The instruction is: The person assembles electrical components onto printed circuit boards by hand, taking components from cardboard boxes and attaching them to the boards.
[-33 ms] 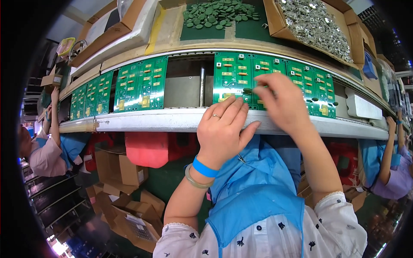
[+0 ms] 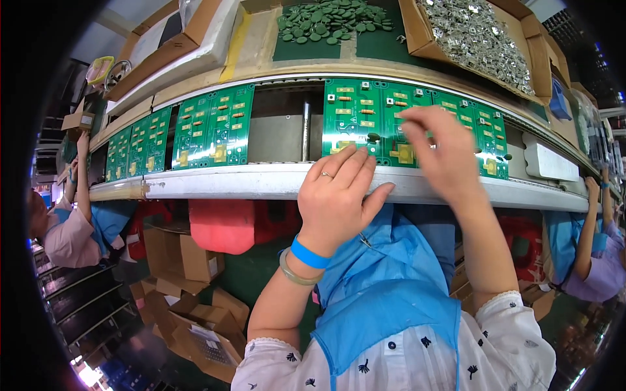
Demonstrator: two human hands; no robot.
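Observation:
My left hand (image 2: 342,192) lies on the pale metal rail (image 2: 261,179), its fingers stretched out over the near edge of a green circuit board (image 2: 349,120). A dark green disc component (image 2: 373,137) stands on that board just beyond my fingertips. My right hand (image 2: 447,153) hovers over the boards to the right, with thumb and forefinger drawn close together in a pinch. Whatever sits between those fingers, if anything, is too small and blurred to make out. The hand partly hides the neighbouring boards. Another disc component (image 2: 508,157) sticks out at the right-hand board.
Beyond the line lie a heap of green discs (image 2: 326,23) and a cardboard box of small metal parts (image 2: 479,42). More circuit boards (image 2: 214,127) sit further left on the line, past a gap with a metal rod (image 2: 306,130). Co-workers' arms (image 2: 83,176) show at both sides.
My right hand has moved right, away from the disc component on the left board, which now shows in full. My left hand stays in place.

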